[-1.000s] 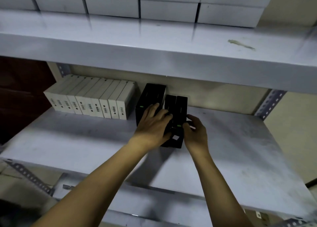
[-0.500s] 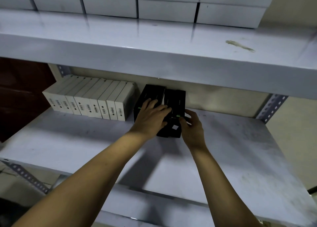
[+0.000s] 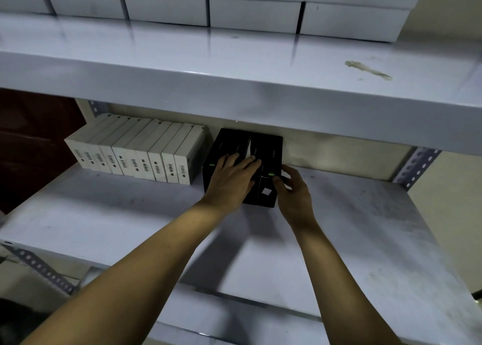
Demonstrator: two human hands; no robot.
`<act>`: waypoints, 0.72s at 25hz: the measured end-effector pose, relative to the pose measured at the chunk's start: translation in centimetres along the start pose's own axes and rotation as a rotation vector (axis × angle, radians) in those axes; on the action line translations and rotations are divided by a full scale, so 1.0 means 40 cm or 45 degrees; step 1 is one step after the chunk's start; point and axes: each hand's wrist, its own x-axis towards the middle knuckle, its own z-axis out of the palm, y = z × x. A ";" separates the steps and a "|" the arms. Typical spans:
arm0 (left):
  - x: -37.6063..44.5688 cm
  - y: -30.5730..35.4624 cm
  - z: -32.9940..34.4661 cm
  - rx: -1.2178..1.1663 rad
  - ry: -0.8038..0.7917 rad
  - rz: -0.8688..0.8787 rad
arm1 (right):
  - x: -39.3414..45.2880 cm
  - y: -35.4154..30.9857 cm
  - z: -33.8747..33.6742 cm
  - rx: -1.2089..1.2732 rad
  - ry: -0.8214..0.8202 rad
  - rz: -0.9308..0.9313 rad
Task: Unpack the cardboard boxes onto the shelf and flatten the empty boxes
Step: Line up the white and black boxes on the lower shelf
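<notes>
Head view, one moment, catalogued from the hands outward. Left hand (image 3: 229, 181): palm down, fingers extended and laid flat across the tops of the black boxes (image 3: 266, 159), thumb side toward the left box face; pressing, nothing clasped. Right hand (image 3: 293, 190): fingers curled round the right near corner of the rightmost black box, thumb against its near face just beside a small white label (image 3: 266, 191); gripping. Black boxes: a tight cluster standing upright on the middle shelf (image 3: 339, 227), far ends close to the rear wall; exact count cannot be told, as the left hand covers the joins; small green marks show on two near top edges. White boxes (image 3: 135, 154): a row of narrow upright cartons, barcoded ends facing near, set just left of the black cluster, with the rightmost carton close to it; contact cannot be told. Middle shelf: pale grey, scuffed, bare surface right of and nearer than the hands. Upper shelf (image 3: 234, 78): pale grey, with a dull smear toward its right side. Large white cartons (image 3: 255, 13): stacked side by side along the upper shelf's far edge. Perforated upright (image 3: 414, 167): at the far right corner of the middle shelf.
</notes>
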 end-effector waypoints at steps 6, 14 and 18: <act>-0.046 0.003 -0.012 -0.154 0.071 -0.011 | -0.014 0.010 -0.010 -0.177 0.032 -0.110; -0.175 0.004 -0.024 -0.282 0.185 -0.126 | -0.081 0.015 0.006 -0.536 0.151 -0.439; -0.246 -0.003 -0.031 -0.291 0.239 -0.241 | -0.112 0.005 0.052 -0.521 0.043 -0.544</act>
